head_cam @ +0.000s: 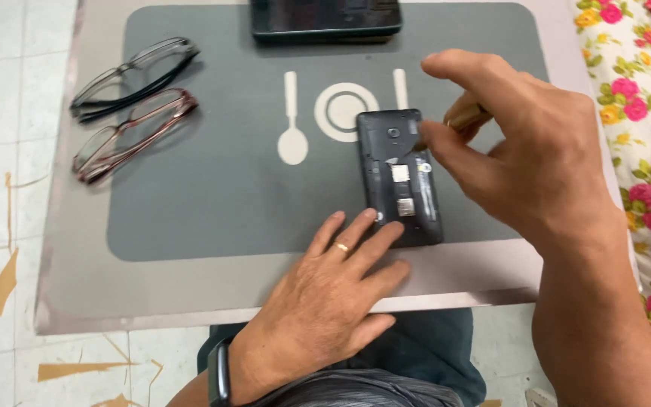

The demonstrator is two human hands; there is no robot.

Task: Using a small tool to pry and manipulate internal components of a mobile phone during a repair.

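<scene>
My left hand (325, 301) lies flat, fingers spread, pinning the 6 o'clock end of the opened black phone (399, 177) at the tabletop (190, 286) mat's centre-right. My right hand (521, 151), at 3 o'clock, has its grip pinched on a small brownish tool (465, 117). Two spectacles (133, 105) lie at 9 o'clock.

Two pairs of glasses and a dark device on a grey mat

Black-framed glasses (133, 78) lie just above reddish-brown glasses (133, 134) at the mat's (212, 203) left edge; a dark flat device (325, 19), perhaps a phone, sits at its far edge; flowered cloth (631, 98) lies right.
</scene>
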